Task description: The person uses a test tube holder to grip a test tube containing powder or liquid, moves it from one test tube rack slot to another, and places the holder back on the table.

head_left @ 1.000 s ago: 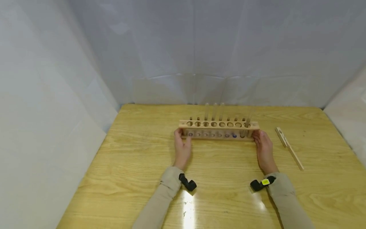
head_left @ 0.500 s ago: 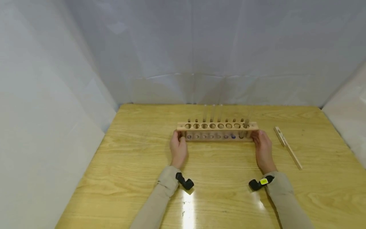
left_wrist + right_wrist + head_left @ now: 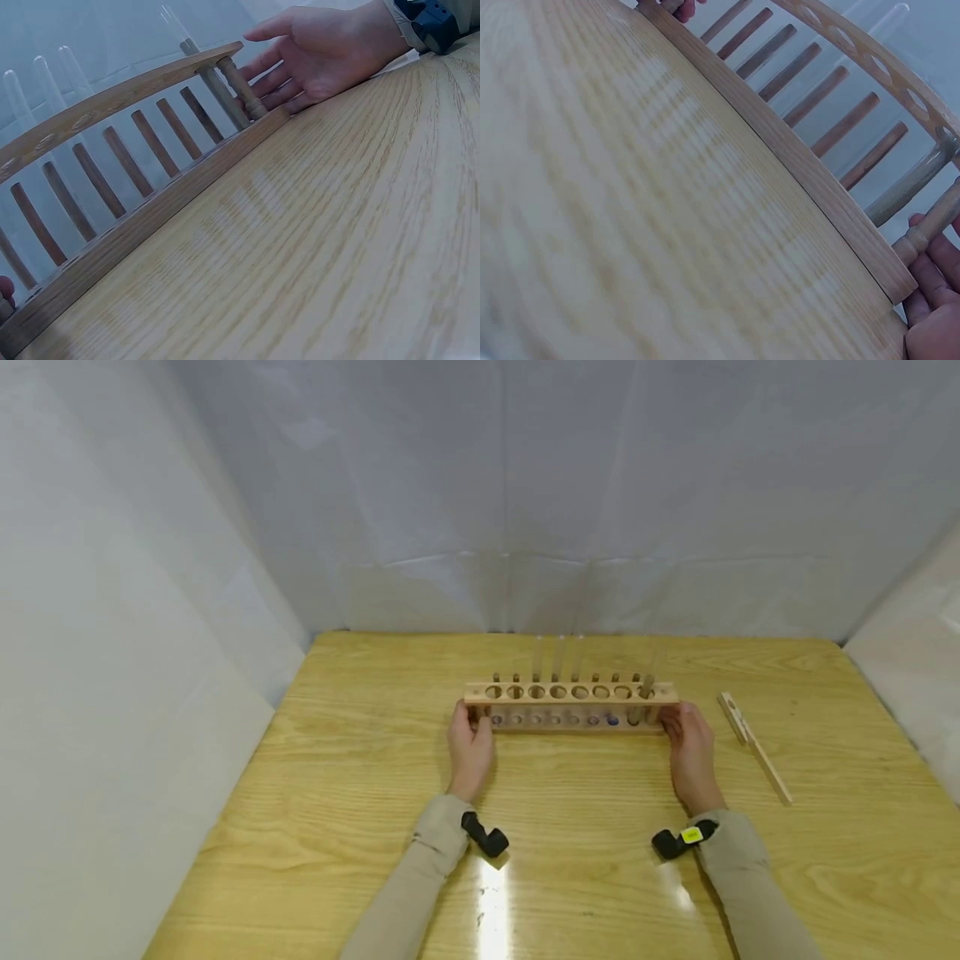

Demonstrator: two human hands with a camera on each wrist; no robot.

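A wooden test tube rack stands on the table between both hands. My left hand grips its left end post, with the thumb in front. At the other end my right hand holds the right post; in the right wrist view a fingertip shows behind that post. In the left wrist view the right thumb sticks out straight. Three clear test tubes sit rounded end up over the rack's back pegs. Another test tube leans slightly in the rightmost hole.
A wooden test tube clamp lies to the right of the right hand. The wood-grain table ends at its back edge against a whitish sheet. More sheeting hangs on the left side.
The rack has come slightly toward me, with both hands on it. My left thumb has shifted outward along the rack's left end. The clamp lies as before.
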